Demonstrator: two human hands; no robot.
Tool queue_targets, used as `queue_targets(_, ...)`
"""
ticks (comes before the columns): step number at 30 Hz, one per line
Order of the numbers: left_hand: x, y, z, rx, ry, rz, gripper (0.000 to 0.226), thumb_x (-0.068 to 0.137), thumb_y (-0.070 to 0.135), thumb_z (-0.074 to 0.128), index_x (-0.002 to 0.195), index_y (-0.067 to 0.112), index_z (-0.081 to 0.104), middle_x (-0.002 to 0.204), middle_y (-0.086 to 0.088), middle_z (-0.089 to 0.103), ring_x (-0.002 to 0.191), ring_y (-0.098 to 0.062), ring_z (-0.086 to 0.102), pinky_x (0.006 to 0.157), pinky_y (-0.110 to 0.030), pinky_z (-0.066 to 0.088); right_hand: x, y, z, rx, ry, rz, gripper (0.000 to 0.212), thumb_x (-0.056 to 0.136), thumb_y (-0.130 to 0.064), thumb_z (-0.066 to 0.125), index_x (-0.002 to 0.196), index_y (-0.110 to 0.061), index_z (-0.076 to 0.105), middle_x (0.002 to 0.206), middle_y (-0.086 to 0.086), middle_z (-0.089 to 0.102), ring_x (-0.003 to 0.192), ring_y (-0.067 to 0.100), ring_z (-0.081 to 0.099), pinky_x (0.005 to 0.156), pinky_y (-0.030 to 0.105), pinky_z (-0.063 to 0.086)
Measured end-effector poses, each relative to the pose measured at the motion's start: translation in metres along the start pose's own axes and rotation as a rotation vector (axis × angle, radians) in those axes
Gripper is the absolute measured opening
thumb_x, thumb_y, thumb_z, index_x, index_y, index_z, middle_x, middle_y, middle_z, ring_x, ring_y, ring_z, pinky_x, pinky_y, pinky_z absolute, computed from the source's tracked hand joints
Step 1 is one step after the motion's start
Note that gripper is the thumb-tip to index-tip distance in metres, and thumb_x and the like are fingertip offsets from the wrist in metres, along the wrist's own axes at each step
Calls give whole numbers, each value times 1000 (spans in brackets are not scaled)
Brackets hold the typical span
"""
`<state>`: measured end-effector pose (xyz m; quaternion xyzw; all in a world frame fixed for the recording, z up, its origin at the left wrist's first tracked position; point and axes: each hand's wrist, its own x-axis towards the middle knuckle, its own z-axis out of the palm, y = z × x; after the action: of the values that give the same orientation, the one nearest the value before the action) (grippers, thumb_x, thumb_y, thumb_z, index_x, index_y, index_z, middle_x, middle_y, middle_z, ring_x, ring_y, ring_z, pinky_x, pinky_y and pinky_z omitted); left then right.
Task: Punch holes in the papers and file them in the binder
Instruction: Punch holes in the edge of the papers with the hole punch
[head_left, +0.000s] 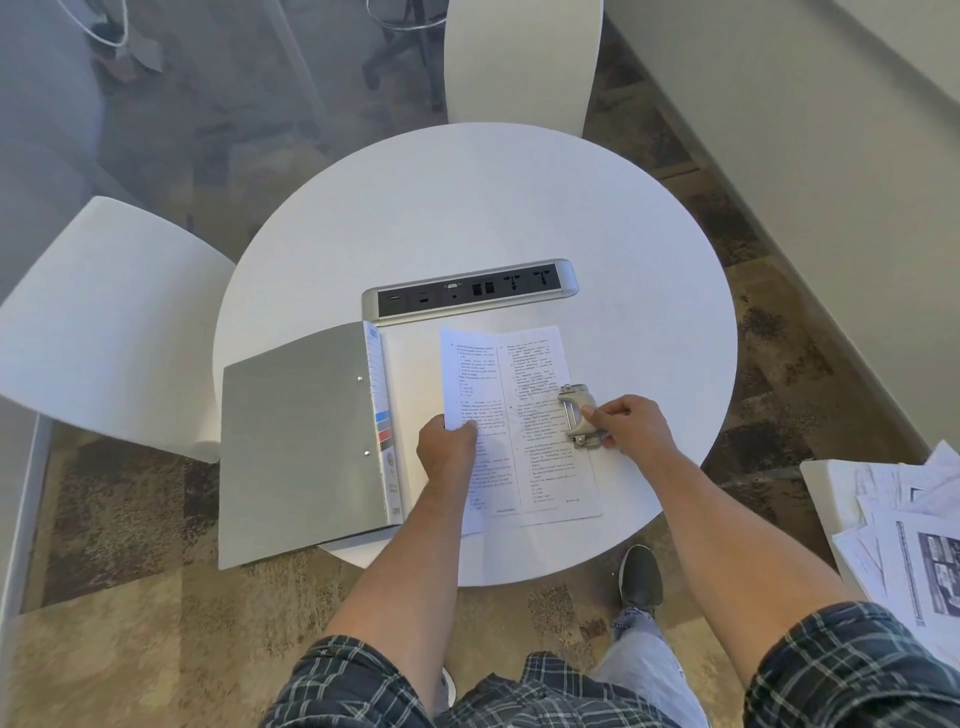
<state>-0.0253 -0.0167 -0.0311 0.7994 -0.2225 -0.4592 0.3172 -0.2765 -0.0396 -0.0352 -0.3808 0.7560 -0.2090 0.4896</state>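
At a round white table (519, 208), our left hand (448, 451) pinches the near-left edge of a printed sheet (519, 415) lying on the open binder (301, 441), while our right hand (631, 423) grips the metal hole punch (575, 415) set on the sheet's right edge.

Matt white table (467, 208), metal punch (576, 415)

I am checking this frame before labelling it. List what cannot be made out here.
- Head view: the hole punch slot and the paper edge in it, hidden by the right hand.
- Printed text on the paper: too small to read.
- Binder rings: covered by paper and the left hand.
- Loose paper stack at right: cut off by the frame edge.
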Motion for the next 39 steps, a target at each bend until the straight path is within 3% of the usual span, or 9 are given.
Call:
queue_targets(3,5,-2,-2,-17,-2,-2,15,95,24,66,80,21,64,90,-1,71,80,-21,69,69,-33,58,1,0,0,12,-4,2,40,84,-37,84,96,-1,69,85,13,77,60,17,64,58,28,45)
queue_targets(9,7,-3,-6,-29,-21,6,21,96,23,67,76,24,61,81,7,67,74,-16,65,61,-24,49,-1,-1,1,33,-13,-10,30,86,-33,83,85,-8,67,78,8,72,58,16,61,59,27,44)
queue_targets(12,9,-4,-5,-43,-20,-10,20,95,22,68,77,25,63,82,7,67,75,-17,65,63,-25,51,-1,-1,0,47,-23,-11,31,85,-34,84,85,-8,67,78,8,72,61,17,61,63,28,46)
queue_targets(18,13,-9,1,-43,29,-30,11,94,25,69,84,22,66,84,7,69,85,-24,71,81,-40,62,-6,-2,0,72,-46,-17,30,89,-32,80,81,-8,65,70,5,65,62,15,57,61,25,41)
queue_targets(25,14,-8,4,22,42,-17,17,95,27,68,78,24,62,82,9,67,84,-25,71,79,-39,62,-5,-3,0,66,-47,-14,31,89,-35,80,77,-10,65,67,3,64,62,14,55,61,26,39)
queue_targets(33,17,-9,4,78,46,-13,17,93,30,67,78,24,63,81,8,68,82,-24,71,81,-45,62,-3,0,1,20,-36,-5,35,88,-40,79,89,-8,65,72,4,65,62,13,53,61,28,39)
queue_targets(39,18,-11,4,68,39,-5,12,95,30,68,93,18,69,92,3,72,84,-24,70,80,-41,62,-2,-2,1,0,-41,-9,33,89,-39,78,84,-12,61,73,2,63,60,13,51,59,27,37)
